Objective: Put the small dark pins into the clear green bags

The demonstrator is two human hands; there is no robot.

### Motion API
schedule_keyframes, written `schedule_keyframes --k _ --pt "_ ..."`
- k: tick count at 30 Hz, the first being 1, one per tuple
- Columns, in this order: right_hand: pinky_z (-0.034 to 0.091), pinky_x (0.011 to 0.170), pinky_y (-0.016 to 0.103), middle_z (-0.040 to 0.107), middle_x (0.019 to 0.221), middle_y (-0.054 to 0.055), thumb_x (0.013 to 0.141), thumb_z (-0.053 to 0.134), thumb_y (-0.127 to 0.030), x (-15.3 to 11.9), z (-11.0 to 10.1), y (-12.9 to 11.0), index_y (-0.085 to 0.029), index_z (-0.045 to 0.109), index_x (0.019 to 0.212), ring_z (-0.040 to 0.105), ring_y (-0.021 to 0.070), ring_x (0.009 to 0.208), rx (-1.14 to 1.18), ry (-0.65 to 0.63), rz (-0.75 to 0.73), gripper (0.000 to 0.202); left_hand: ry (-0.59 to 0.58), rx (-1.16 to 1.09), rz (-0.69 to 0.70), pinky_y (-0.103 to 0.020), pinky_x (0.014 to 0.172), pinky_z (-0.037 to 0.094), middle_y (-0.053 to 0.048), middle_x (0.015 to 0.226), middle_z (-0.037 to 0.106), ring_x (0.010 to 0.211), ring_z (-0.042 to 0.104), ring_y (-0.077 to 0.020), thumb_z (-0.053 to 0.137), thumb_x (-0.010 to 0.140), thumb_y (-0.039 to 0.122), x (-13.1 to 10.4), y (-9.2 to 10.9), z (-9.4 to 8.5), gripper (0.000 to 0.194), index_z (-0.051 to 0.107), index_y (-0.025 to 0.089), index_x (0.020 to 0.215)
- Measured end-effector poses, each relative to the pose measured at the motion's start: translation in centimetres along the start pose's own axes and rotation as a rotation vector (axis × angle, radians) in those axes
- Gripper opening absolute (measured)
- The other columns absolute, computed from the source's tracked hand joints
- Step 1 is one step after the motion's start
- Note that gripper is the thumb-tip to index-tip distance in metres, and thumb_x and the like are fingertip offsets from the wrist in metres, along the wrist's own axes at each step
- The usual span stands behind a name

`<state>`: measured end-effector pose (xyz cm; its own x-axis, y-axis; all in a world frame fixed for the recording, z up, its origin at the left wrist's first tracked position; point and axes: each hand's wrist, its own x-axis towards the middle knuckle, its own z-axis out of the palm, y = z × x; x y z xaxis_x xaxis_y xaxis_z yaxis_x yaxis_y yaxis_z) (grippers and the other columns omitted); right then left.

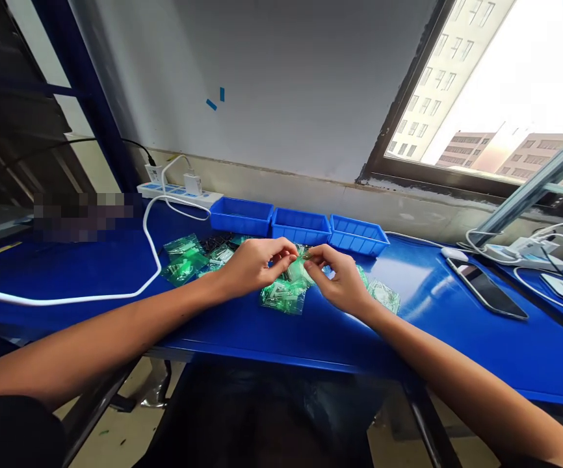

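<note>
Packets of clear, green-tinted plastic (pixel 183 260) lie left of our left hand (pixel 255 265), its thumb and fingers pinched narrowly on the upper edge of a translucent green plastic bag (pixel 301 272). That bag hangs between our hands; our right hand (pixel 337 278) pinches it just as narrowly. We seem to be working its mouth, which calls for even fingertip control.

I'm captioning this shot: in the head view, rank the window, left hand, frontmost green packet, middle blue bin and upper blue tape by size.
1. Window
2. Left hand
3. Middle blue bin, frontmost green packet: overlap makes ranking unsure
4. Upper blue tape
</note>
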<state>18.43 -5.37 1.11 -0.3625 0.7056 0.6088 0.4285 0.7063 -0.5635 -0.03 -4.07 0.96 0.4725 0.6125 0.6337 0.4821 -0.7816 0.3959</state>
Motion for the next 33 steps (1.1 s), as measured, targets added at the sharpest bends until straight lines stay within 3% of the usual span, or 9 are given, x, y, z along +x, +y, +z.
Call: schedule_keyframes --k 7,10,14,18,24,29,33 --pt "0.035 0.05 0.023 0.047 0.057 -0.004 0.076 0.052 -0.03 0.1 -0.1 -0.3 -0.019 0.052 0.067 0.042 0.009 0.053 0.215 -0.028 0.19 0.015 -0.008 -0.031 0.057 -0.02 0.058 0.043 -0.002 0.071 0.064 0.063 0.057 -0.01 0.047 0.085 0.025 -0.1 0.1 0.0 0.017 0.06 0.014 0.087" --pt "0.034 0.048 0.023 0.045 0.056 -0.004 0.077 0.053 -0.035 0.1 -0.1 -0.3 -0.019 0.051 0.069 0.039 0.0087 0.052 0.261 -0.042 0.24 0.018 -0.053 -0.098 0.016 -0.019 0.052 0.042 -0.002 0.072 0.064 0.064 0.057 -0.0105 0.048 0.084 0.027 0.0 0.5 -0.1 0.018 0.059 0.015 0.088" --pt "0.037 0.051 0.024 0.049 0.058 -0.004 0.078 0.053 -0.031 0.0 -0.1 -0.2 -0.019 0.052 0.074 0.044 0.0094 0.053 0.175 -0.045 0.169 0.013 -0.071 -0.147 -0.059 -0.016 0.045 0.037 0.0 0.07 0.061 0.061 0.054 -0.0096 0.05 0.082 0.028 0.1 1.0 -0.2 0.015 0.057 0.015 0.079" --pt "0.039 0.053 0.024 0.056 0.06 -0.002 0.077 0.053 -0.025 0.1 -0.2 0.0 -0.019 0.054 0.073 0.049 0.0098 0.056 0.061 -0.036 0.087 0.007 -0.064 -0.123 -0.04 -0.017 0.049 0.038 0.001 0.067 0.06 0.06 0.052 -0.0085 0.05 0.081 0.024 0.0 0.9 0.0 0.013 0.055 0.015 0.075" --pt "0.038 0.053 0.024 0.054 0.056 -0.003 0.076 0.054 -0.023 0.4 -0.3 -0.3 -0.019 0.05 0.063 0.045 0.0083 0.053 0.012 -0.011 0.039 0.014 -0.042 -0.095 -0.03 -0.02 0.055 0.041 0.001 0.066 0.06 0.058 0.052 -0.0085 0.048 0.082 0.025 -0.2 0.7 0.1 0.012 0.055 0.015 0.08" --pt "0.038 0.053 0.024 0.054 0.059 -0.003 0.076 0.053 -0.024 0.4 -0.3 -0.4 -0.019 0.053 0.069 0.046 0.0086 0.054 0.053 -0.011 0.077 0.008 -0.012 -0.136 -0.068 -0.021 0.057 0.042 0.001 0.067 0.06 0.059 0.054 -0.0093 0.049 0.08 0.027 0.0 0.9 -0.1 0.013 0.055 0.016 0.083" --pt "0.037 0.052 0.024 0.05 0.054 -0.005 0.076 0.054 -0.026 0.3 -0.3 -0.2 -0.019 0.055 0.073 0.045 0.0083 0.051 0.036 0.001 0.086 0.007 -0.078 -0.253 -0.134 -0.021 0.056 0.041 0.002 0.066 0.058 0.06 0.053 -0.0095 0.051 0.079 0.03 0.1 1.3 -0.3 0.014 0.054 0.016 0.082"
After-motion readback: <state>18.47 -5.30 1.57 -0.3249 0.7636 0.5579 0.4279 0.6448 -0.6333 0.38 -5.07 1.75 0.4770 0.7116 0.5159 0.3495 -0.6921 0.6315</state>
